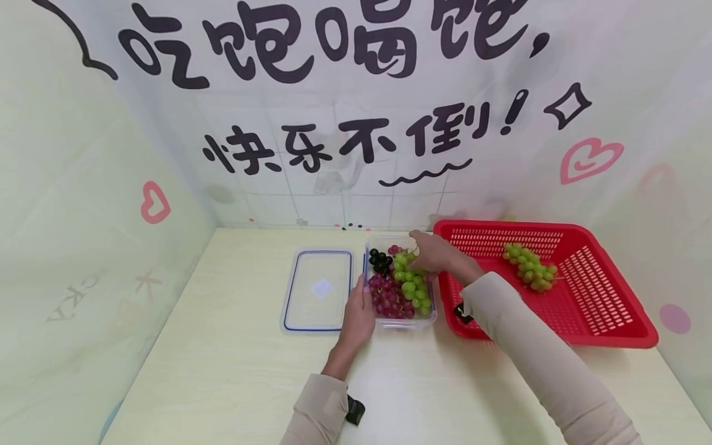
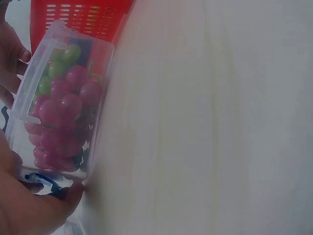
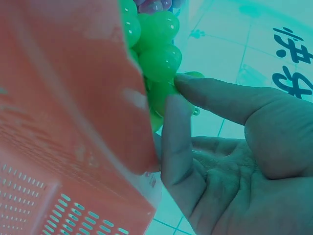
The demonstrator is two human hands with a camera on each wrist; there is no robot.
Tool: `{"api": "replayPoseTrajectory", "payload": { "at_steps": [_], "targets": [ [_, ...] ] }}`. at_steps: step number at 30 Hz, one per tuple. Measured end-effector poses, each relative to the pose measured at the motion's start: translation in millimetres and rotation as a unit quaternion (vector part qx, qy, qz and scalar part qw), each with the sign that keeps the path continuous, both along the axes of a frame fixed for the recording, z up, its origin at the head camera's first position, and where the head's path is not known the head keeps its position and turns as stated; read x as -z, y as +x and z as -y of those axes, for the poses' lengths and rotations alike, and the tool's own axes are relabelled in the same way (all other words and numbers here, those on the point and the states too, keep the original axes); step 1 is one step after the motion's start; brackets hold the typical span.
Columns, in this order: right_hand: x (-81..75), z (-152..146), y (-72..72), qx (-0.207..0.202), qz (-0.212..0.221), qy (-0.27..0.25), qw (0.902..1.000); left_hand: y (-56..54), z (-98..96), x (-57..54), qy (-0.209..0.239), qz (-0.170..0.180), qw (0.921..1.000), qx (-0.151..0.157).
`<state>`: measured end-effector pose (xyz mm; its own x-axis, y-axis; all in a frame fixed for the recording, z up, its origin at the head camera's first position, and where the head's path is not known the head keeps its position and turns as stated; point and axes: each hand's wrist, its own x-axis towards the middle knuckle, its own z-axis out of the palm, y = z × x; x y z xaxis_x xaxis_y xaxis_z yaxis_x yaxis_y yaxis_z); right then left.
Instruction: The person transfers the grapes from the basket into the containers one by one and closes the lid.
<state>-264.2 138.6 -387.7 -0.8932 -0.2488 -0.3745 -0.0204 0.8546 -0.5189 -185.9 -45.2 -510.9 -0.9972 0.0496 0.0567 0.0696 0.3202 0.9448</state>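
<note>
A clear plastic food container [image 1: 403, 323] holds a bunch of green grapes [image 1: 410, 285] on its right side, red-purple grapes [image 1: 389, 300] at the front left and black grapes [image 1: 381, 261] behind them. My left hand [image 1: 358, 315] holds the container's left side, its thumb and fingers about the blue-trimmed edge in the left wrist view. Over the container's right wall reaches my right hand [image 1: 435, 252]. Its thumb and index finger pinch the upper end of the green bunch, as the right wrist view shows; the other fingers are partly hidden.
A red perforated basket [image 1: 625, 296] stands right of the container, with another green grape bunch [image 1: 531, 267] in it. Left of the container lies a clear lid [image 1: 317, 293] with a blue seal. A printed cloth [image 1: 356, 210] hangs behind the pale table [image 1: 222, 346].
</note>
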Motion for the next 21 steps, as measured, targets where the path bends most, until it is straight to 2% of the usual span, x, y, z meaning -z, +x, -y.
{"api": "replayPoseTrajectory", "payload": {
  "at_steps": [4, 12, 17, 21],
  "targets": [
    [-1.7, -1.9, -2.5, -0.007, -0.023, 0.012, 0.9996, -0.2, -0.1, 0.5, 0.002, -0.001, 1.0000, 0.001],
    [-6.5, -10.2, -4.8, -0.001, -0.038, -0.002, 0.9993, -1.2, -0.1, 2.6, 0.000, 0.001, 1.0000, 0.001],
    [-7.3, -17.6, -6.3, 0.011, -0.092, -0.018, 0.9956, -1.3, 0.0, 3.0, -0.004, 0.001, 1.0000, -0.001],
    [-6.3, -26.1, -8.4, 0.034, -0.120, -0.050, 0.9909, -1.7, 0.1, 3.9, -0.005, 0.000, 1.0000, -0.001]
  ]
}}
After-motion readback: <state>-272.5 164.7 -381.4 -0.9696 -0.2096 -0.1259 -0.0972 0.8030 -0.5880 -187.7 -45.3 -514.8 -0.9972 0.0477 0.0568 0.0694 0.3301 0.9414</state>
